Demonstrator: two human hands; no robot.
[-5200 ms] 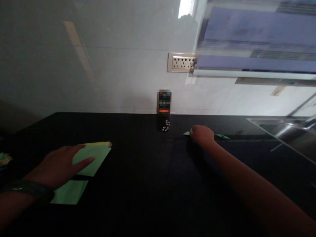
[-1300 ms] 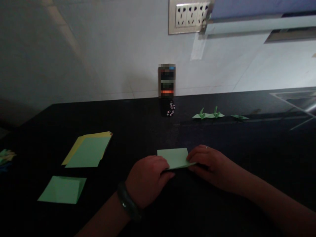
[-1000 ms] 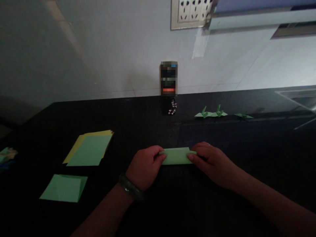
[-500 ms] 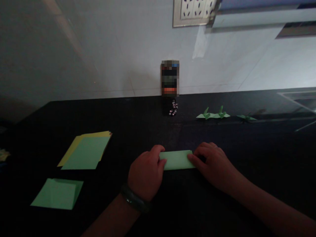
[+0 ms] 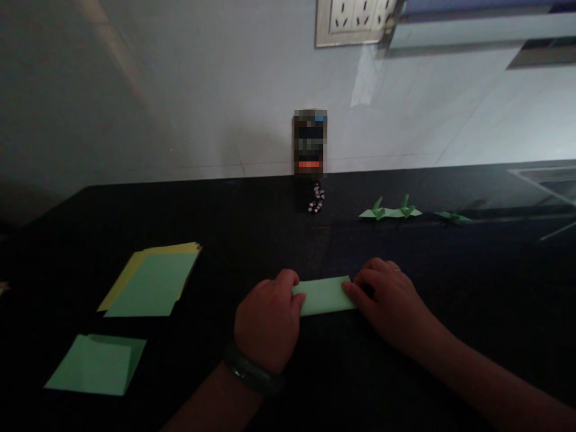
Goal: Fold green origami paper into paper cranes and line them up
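A green sheet of paper [image 5: 324,296], folded into a narrow strip, lies between my hands low over the dark countertop. My left hand [image 5: 270,321] pinches its left end between thumb and fingers; a dark bangle circles that wrist. At the other end, my right hand [image 5: 382,291] grips the strip with the thumb on top and the fingers curled behind. The fingertips under the paper are hidden.
To the left lie a stack of green and yellow paper [image 5: 150,282] and a folded green paper [image 5: 96,366]. A phone [image 5: 310,144] with a beaded strap [image 5: 317,198] leans on the wall. Folded green paper cranes [image 5: 390,212] sit at the back right.
The strip's left end has dropped slightly toward me, so the strip tilts a little. Both hands keep their hold. The view has shifted slightly.
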